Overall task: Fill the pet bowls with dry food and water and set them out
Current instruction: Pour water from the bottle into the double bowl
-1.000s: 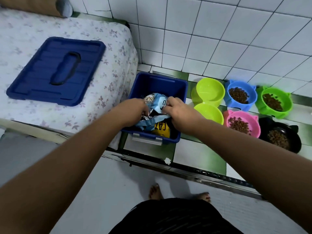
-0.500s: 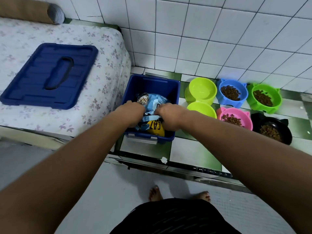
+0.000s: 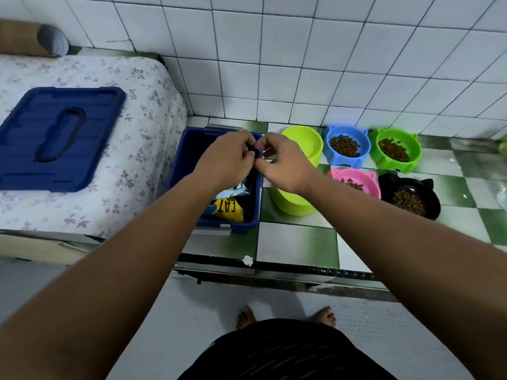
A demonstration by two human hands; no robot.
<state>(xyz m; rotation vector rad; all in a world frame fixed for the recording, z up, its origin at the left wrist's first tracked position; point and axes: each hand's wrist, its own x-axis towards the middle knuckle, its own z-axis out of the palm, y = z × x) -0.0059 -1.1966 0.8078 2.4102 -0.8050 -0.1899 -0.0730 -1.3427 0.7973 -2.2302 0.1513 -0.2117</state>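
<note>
Hands: left hand (image 3: 227,157) and right hand (image 3: 282,163) together pinch a small dark item (image 3: 256,152), kind unclear, above the bin (image 3: 183,163).
Bag (image 3: 229,208): in bin.
Bowls: far lime bowl (image 3: 301,141) and near lime bowl (image 3: 290,204) just beside bin, no kibble visible; blue bowl (image 3: 345,161) and three others hold kibble.
Hazards: item slips into bin; right forearm, over near lime bowl, knocks it.

both forearms reach forward and converge. the left hand (image 3: 225,160) and right hand (image 3: 282,167) meet at the fingertips, backs facing up, curled fingers (image 3: 242,144) together pinching a small dark item (image 3: 256,152) between them.
</note>
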